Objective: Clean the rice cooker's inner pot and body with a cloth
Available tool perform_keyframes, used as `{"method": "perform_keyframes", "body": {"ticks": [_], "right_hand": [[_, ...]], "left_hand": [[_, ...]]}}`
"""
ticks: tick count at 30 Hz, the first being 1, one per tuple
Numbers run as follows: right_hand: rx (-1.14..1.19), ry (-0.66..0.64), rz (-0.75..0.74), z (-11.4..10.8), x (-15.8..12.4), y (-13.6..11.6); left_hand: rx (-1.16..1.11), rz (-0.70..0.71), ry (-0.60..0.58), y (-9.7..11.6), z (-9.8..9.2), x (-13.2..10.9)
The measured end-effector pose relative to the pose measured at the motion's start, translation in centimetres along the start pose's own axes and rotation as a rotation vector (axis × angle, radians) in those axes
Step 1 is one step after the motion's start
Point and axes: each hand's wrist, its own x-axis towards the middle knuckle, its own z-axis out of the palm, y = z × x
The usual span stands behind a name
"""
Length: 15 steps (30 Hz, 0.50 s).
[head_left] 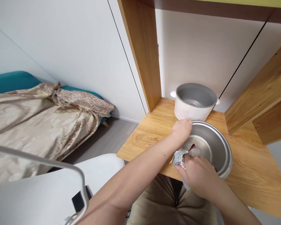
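A silver metal inner pot [219,150] sits on the wooden desk near its front edge, its inside facing up toward me. My left hand [182,128] is closed on the pot's far left rim. My right hand [199,175] is at the pot's near side, closed around a crumpled grey-white cloth [179,157] with a dark red piece sticking up from it. Part of the cloth is hidden under the fingers. Just behind the pot stands a white rice cooker body [189,111], lidless, with a grey interior and small side handles.
Upright wooden boards [142,53] frame the desk [255,175] on both sides, with a shelf above. At the left are a white table [37,193] with a grey bent tube and a dark block. Beyond it stands a teal sofa [14,81] under a patterned cover.
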Motion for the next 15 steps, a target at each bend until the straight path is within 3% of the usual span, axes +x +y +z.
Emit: {"method": "perform_keyframes", "body": {"ticks": [6,15], "right_hand": [[-0.089,0.005,-0.071,-0.2,-1.5,1.3],[0.052,-0.003,-0.014,-0.5,0.7,-1.0]], "left_hand": [[0.006,-0.009,-0.004,0.0,0.1,0.1],[0.023,0.004,0.013,0.1,0.2,-0.4]]}}
